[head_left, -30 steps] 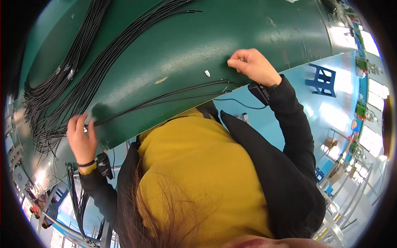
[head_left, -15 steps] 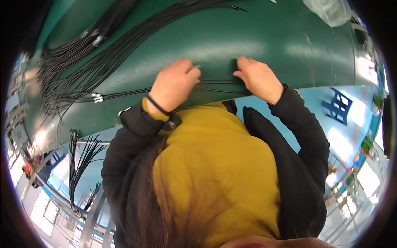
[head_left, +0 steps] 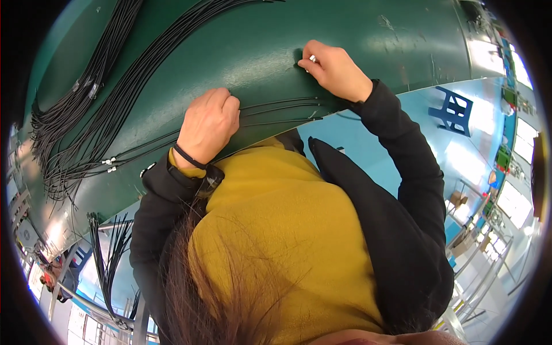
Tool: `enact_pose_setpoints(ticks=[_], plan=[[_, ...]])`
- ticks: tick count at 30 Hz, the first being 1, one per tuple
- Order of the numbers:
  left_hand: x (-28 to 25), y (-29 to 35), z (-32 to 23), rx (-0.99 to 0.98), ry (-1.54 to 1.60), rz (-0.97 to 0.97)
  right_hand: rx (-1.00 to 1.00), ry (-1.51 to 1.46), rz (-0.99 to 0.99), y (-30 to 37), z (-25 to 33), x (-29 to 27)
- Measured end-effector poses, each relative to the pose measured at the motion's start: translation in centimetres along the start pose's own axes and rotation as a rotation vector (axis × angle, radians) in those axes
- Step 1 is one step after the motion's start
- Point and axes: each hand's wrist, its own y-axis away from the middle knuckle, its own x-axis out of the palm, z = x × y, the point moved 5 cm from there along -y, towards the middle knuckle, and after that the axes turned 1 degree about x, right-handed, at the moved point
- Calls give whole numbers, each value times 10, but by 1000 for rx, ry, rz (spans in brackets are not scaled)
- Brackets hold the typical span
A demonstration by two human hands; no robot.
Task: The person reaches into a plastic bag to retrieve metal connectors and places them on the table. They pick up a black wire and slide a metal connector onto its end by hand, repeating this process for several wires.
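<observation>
Several thin black cables (head_left: 276, 105) run along the near edge of the green bench, passing under my left hand (head_left: 208, 125). That hand's fingers are curled down around the cables, and its fingertips are hidden. To its right, cable ends lie on the bench below my right hand (head_left: 336, 69). My right hand is lifted farther back, with thumb and fingers pinching a small white piece (head_left: 312, 58), mostly covered by the fingers. Left of my left hand, small white connectors (head_left: 109, 163) sit on the same cables.
A long bundle of black cables (head_left: 138, 75) and a tied second bundle (head_left: 95, 75) lie on the green bench (head_left: 397, 63) at the left. More cables (head_left: 106, 259) hang below the bench edge. A blue stool (head_left: 454, 112) stands on the floor at the right.
The view has shifted and turned. My right hand is farther from my left, and the white piece now shows in its fingers. More of the cable ends between the hands is visible.
</observation>
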Motion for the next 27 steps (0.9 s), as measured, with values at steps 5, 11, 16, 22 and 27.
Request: enact_pose_setpoints(ticks=[5, 11, 16, 22, 27], plan=[[6, 7, 2, -55, 27, -6, 363, -589, 300, -7, 28, 3], [-19, 26, 20, -76, -12, -25, 23, -253, 177, 4, 58, 27], [-97, 110, 80, -402, -286, -128, -25, -126, 149, 4, 72, 25], [-134, 186, 119, -584, -293, 11, -37, -146, 157, 0, 74, 29], [-138, 196, 124, -544, -186, 41, -22, -142, 162, -1, 75, 30]])
